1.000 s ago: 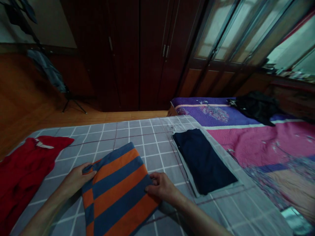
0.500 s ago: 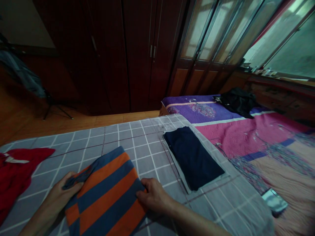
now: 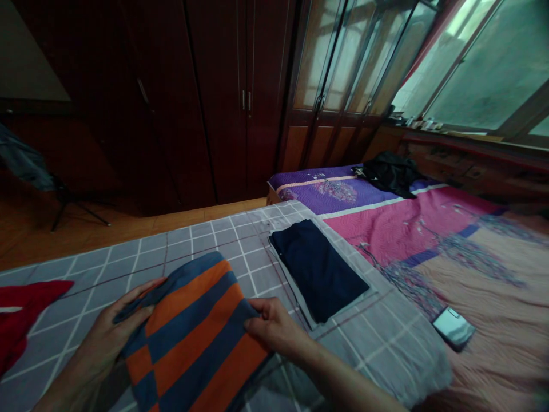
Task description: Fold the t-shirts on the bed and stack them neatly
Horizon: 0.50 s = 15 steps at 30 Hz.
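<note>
A folded shirt (image 3: pixel 199 337) with orange and blue-grey stripes is held between both hands, low in the view. My left hand (image 3: pixel 124 317) is closed on its left edge near the bunched collar-like part, thumb on top. At its right edge my right hand (image 3: pixel 272 326) pinches the cloth between thumb and fingers. The shirt's lower end runs out of view. To the right of my right hand lies a stack of folded clothes, with a dark navy garment (image 3: pixel 319 269) on top and a light grey one showing under it.
A grey checked sheet (image 3: pixel 253 252) covers the surface beneath. Red clothing (image 3: pixel 32 312) lies at the left. A phone (image 3: pixel 453 328) and a black garment (image 3: pixel 388 173) rest on the colourful bedspread (image 3: pixel 429 229) at right. Dark wardrobes (image 3: pixel 223 114) stand behind.
The view has turned slightly right, so the surroundings shift left. Both hands keep hold of the striped shirt, whose top edge now looks more rounded and lifted.
</note>
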Motion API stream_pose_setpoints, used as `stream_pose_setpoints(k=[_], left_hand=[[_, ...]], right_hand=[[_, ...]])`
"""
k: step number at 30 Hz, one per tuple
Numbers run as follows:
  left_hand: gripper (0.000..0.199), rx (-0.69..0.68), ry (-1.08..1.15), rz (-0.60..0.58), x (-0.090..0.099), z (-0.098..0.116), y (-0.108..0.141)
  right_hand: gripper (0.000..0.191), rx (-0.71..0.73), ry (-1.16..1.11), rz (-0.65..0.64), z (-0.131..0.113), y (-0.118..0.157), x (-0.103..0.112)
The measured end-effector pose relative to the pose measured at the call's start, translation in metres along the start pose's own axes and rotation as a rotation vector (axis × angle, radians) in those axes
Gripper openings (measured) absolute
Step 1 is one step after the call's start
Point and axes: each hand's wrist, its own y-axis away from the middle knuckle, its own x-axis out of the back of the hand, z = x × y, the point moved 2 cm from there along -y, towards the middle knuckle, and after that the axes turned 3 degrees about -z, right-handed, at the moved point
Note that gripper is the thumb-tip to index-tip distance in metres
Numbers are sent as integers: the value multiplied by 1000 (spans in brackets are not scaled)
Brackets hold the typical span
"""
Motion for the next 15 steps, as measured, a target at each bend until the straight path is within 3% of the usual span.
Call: stream_pose_setpoints(k=[4, 7, 12, 15], left_hand=[[57, -119, 130, -176, -50, 36, -10], [57, -195, 171, -285, -100, 54, -19], [53, -206, 328, -460, -186, 77, -33], [52, -212, 406, -532, -226, 99, -42]], right_hand=[[32, 49, -23, 127, -33, 45, 30], [35, 78, -7, 264, -48, 79, 60], [46, 65, 75, 477, -66, 117, 113], [41, 80, 106, 576, -81, 132, 146]])
